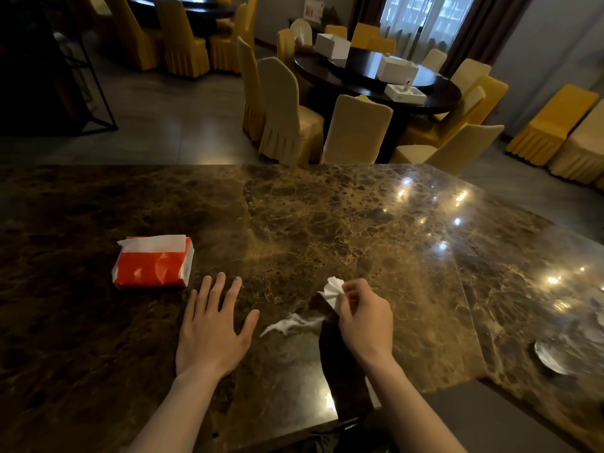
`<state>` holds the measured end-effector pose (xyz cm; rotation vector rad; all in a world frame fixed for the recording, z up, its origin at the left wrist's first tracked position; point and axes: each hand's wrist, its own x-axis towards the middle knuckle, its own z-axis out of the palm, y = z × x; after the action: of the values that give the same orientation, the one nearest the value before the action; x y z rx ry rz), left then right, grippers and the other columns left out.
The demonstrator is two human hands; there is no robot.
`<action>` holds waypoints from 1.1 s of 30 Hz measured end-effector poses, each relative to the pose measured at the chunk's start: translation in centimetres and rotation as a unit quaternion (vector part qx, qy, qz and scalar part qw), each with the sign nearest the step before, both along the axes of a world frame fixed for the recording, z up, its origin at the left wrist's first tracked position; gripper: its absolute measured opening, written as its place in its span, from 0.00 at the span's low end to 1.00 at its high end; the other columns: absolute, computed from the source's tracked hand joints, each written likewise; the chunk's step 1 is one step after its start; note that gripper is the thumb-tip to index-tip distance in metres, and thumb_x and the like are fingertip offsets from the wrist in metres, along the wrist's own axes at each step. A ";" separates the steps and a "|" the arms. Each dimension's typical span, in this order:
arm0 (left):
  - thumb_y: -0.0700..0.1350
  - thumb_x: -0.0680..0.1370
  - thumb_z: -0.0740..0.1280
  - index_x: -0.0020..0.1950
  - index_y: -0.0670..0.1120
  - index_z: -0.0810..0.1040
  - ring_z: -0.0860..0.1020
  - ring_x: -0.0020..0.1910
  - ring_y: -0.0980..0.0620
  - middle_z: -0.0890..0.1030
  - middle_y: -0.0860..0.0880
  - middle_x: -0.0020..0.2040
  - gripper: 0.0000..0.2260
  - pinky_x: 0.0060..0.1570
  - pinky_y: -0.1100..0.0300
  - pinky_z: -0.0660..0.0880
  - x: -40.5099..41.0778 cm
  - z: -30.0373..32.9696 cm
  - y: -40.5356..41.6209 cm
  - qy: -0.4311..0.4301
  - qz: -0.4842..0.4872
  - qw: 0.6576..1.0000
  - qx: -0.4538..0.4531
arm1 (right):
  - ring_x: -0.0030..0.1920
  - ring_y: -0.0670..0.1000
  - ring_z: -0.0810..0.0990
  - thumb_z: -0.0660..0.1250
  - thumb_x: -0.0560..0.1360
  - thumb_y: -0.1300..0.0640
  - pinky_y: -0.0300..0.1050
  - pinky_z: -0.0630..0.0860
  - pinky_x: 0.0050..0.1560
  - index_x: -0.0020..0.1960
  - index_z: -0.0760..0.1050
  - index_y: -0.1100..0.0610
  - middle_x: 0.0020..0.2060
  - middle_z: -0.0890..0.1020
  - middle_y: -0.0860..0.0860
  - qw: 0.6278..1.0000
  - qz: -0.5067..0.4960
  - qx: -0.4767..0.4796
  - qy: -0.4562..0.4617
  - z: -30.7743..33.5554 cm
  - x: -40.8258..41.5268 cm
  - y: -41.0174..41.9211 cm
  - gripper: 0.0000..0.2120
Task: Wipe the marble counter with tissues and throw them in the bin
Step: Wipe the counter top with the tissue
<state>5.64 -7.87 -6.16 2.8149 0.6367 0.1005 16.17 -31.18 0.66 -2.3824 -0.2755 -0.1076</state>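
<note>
The brown marble counter (pixel 327 217) fills the lower half of the head view. An orange tissue pack (pixel 152 264) lies on it at the left, with a white sheet sticking out of its top. My left hand (pixel 212 331) rests flat on the counter with fingers spread, just right of the pack. My right hand (pixel 366 318) is raised slightly above the counter and pinches a crumpled white tissue (pixel 333 291). A white streak (pixel 289 323) shows on the marble between my hands. No bin is in view.
A metal dish (pixel 549 356) sits on the counter at the far right. Beyond the counter stand a dark round dining table (pixel 359 76) with white boxes and several yellow-covered chairs (pixel 287 112). The counter's near edge has a gap (pixel 457 416) at the lower right.
</note>
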 end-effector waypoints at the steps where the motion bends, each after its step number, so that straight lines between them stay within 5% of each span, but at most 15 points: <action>1: 0.71 0.79 0.41 0.84 0.57 0.47 0.39 0.83 0.49 0.46 0.50 0.86 0.35 0.81 0.49 0.39 0.0 0.0 0.0 -0.002 -0.001 1.000 -0.001 | 0.42 0.49 0.83 0.69 0.79 0.58 0.53 0.82 0.43 0.53 0.79 0.52 0.43 0.85 0.48 1.000 0.011 -0.005 0.012 0.0 0.0 0.4 0.03; 6: 0.71 0.80 0.43 0.84 0.57 0.49 0.40 0.83 0.50 0.47 0.50 0.86 0.35 0.82 0.48 0.41 0.1 0.0 0.0 -0.007 0.005 1.000 -0.008 | 0.59 0.51 0.79 0.65 0.79 0.59 0.48 0.77 0.55 0.54 0.82 0.52 0.55 0.83 0.49 0.982 0.161 -0.099 0.004 -1.7 -2.8 2.4 0.08; 10: 0.71 0.79 0.42 0.84 0.57 0.49 0.41 0.83 0.49 0.47 0.50 0.86 0.36 0.82 0.47 0.42 0.1 0.1 -0.1 -0.004 0.006 1.000 -0.004 | 0.81 0.49 0.55 0.57 0.85 0.51 0.51 0.67 0.73 0.71 0.74 0.48 0.79 0.65 0.47 0.963 0.231 -0.140 -0.001 -3.5 -4.9 2.7 0.16; 14: 0.71 0.79 0.43 0.84 0.58 0.48 0.40 0.83 0.50 0.46 0.50 0.86 0.35 0.82 0.48 0.40 0.1 0.3 -0.1 -0.001 0.002 1.000 -0.007 | 0.82 0.49 0.43 0.50 0.86 0.46 0.50 0.54 0.81 0.82 0.55 0.46 0.83 0.52 0.48 0.948 0.221 -0.227 -0.019 -4.0 -3.4 -0.2 0.24; 18: 0.71 0.80 0.43 0.84 0.58 0.47 0.39 0.83 0.49 0.46 0.50 0.86 0.35 0.81 0.49 0.39 0.1 0.5 -0.2 0.001 0.005 1.000 -0.008 | 0.80 0.53 0.31 0.43 0.86 0.43 0.52 0.36 0.80 0.83 0.39 0.47 0.82 0.38 0.53 0.944 0.168 -0.281 0.036 -3.8 -2.0 -0.1 0.28; 26: 0.64 0.83 0.46 0.84 0.56 0.50 0.42 0.84 0.49 0.49 0.49 0.86 0.30 0.82 0.47 0.43 0.1 0.8 -0.2 -0.002 0.001 1.000 -0.019 | 0.82 0.47 0.43 0.54 0.84 0.57 0.48 0.42 0.81 0.83 0.54 0.50 0.82 0.50 0.47 0.949 0.266 -0.169 0.003 -4.1 -6.6 4.0 0.28; 33: 0.61 0.84 0.47 0.84 0.56 0.48 0.41 0.83 0.50 0.47 0.50 0.86 0.29 0.82 0.49 0.41 0.0 1.1 -0.3 0.000 0.002 1.000 -0.022 | 0.81 0.48 0.38 0.46 0.85 0.46 0.51 0.39 0.81 0.83 0.44 0.42 0.83 0.45 0.46 0.914 0.339 -0.223 -0.020 -4.5 -5.7 3.4 0.27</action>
<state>5.66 -8.14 -5.01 2.7709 0.6352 0.0863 10.50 -27.80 -3.82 -2.5728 -1.2382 0.2605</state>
